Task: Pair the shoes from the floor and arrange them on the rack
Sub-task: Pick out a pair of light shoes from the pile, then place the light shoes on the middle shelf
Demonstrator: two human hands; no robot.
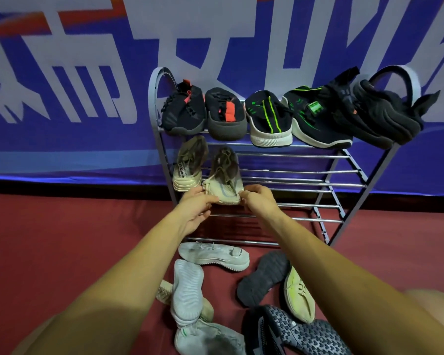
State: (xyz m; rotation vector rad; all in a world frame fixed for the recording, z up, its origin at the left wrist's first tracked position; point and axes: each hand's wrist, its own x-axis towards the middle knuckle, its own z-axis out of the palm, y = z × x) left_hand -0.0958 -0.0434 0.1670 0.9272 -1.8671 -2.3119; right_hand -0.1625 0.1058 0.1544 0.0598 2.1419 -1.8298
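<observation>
A grey metal shoe rack (344,172) stands against a blue banner. Its top shelf carries a black-and-red pair (185,111), a black-and-green pair (269,119) and a black pair (377,116). On the second shelf a beige sneaker (189,162) rests at the left. Beside it sits its beige mate (226,172), gripped at the heel by my left hand (200,206) and my right hand (259,201). Loose on the floor lie a white sneaker (213,256), an upturned pale sole (187,290), a black upturned sole (264,278) and a yellow-green sneaker (299,295).
More shoes lie near the bottom edge: a grey-white sneaker (208,339) and a dark clog with a studded sole (300,334). The lower rack bars (280,219) hold nothing. Red carpet floor (62,239) spreads to the left and right.
</observation>
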